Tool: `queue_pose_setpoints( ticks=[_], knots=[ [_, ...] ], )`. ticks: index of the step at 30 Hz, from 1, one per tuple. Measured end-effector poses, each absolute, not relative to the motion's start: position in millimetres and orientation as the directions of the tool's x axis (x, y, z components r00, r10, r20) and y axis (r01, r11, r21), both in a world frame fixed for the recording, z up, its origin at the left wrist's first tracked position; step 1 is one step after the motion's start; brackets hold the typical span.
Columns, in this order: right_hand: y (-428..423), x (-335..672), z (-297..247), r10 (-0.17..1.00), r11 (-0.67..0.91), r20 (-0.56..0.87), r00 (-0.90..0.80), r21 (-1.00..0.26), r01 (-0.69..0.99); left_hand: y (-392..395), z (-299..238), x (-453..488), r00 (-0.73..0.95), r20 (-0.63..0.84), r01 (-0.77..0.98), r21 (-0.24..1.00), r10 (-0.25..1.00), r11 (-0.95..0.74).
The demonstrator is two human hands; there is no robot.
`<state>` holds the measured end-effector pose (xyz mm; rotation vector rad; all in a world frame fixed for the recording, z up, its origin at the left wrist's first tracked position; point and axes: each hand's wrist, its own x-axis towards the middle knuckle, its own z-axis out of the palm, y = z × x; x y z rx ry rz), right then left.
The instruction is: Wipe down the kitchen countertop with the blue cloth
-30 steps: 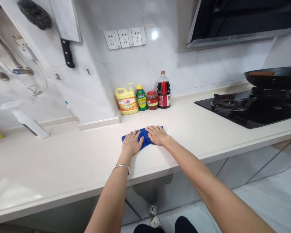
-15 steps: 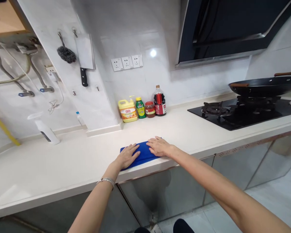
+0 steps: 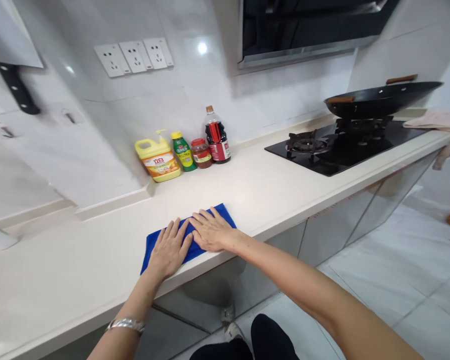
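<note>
A blue cloth (image 3: 152, 242) lies flat near the front edge of the pale countertop (image 3: 270, 190). My left hand (image 3: 168, 248) presses on the cloth's left half with fingers stretched out flat. My right hand (image 3: 211, 232) lies flat on the cloth's right half, fingers spread and pointing left. The two hands sit side by side, almost touching. A silver bracelet (image 3: 125, 325) is on my left wrist.
A yellow detergent jug (image 3: 158, 161), a green bottle (image 3: 183, 151), a red jar (image 3: 202, 153) and a dark sauce bottle (image 3: 216, 136) stand against the wall. To the right are a black gas hob (image 3: 337, 147) with a wok (image 3: 378, 98), and a pink cloth (image 3: 440, 120). Wall sockets (image 3: 135, 56) and a hanging cleaver (image 3: 11, 65) are above.
Both hands have drawn the blue cloth toward the counter's front edge and closer together. The camera view has swung to the right.
</note>
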<state>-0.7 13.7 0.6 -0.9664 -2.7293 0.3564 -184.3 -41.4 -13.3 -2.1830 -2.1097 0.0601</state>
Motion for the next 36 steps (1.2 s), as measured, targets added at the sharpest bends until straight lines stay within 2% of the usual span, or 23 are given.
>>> queue_pose_setpoints(
  ticks=[8, 17, 25, 36],
  knots=[
    [32.4, 72.7, -4.9, 0.652, 0.737, 0.135, -0.746, -0.343, 0.582, -20.0, -12.4, -113.9, 0.124, 0.069, 0.986, -0.12, 0.99, -0.115],
    [78.3, 202.9, -9.8, 0.733, 0.652, 0.099, -0.673, -0.384, 0.654, 31.4, -3.9, 11.6, 0.226, 0.025, 0.972, -0.076, 0.974, -0.223],
    [123.3, 283.8, -20.6, 0.822, 0.553, 0.086, -0.563, -0.354, 0.754, 96.1, -6.7, 85.4, 0.35, 0.021, 0.936, 0.007, 0.936, -0.351],
    [206.8, 306.4, -24.9, 0.884, 0.465, 0.082, -0.46, -0.247, 0.85, 186.2, -9.3, 117.8, 0.361, 0.014, 0.928, 0.096, 0.933, -0.361]
  ],
)
